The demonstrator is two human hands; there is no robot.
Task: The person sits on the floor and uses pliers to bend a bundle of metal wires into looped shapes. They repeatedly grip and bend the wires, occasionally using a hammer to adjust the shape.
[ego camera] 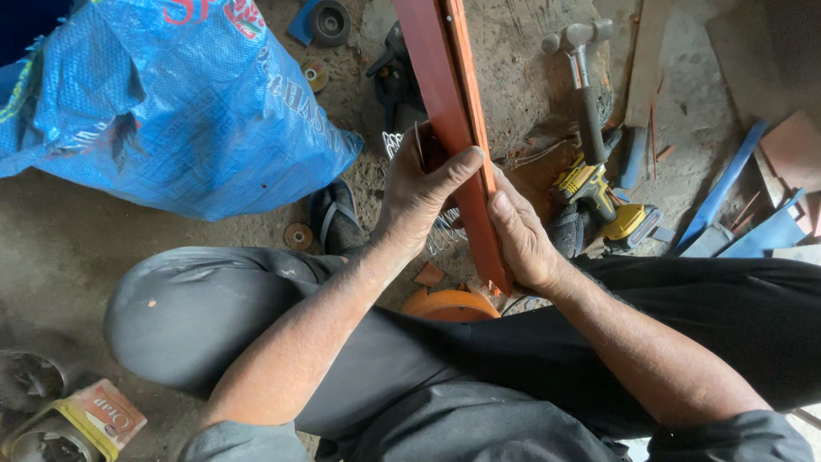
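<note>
A long reddish-brown wooden strip [445, 77] runs from the top of the view down between my knees. My left hand [419, 192] grips it from the left, thumb laid across its face. My right hand [520, 239] clasps its lower end from the right, thumb pressed along the edge. Both hands touch the strip close together. Its bottom end is near an orange round object [453, 305] on the floor.
A blue woven sack [162, 103] lies at upper left. A hammer [583, 77] and a yellow cordless drill [599, 201] rest on the right. A sandal [335, 218], small discs, blue strips [727, 184] and wood offcuts lie on the dirt floor. Tins sit at bottom left.
</note>
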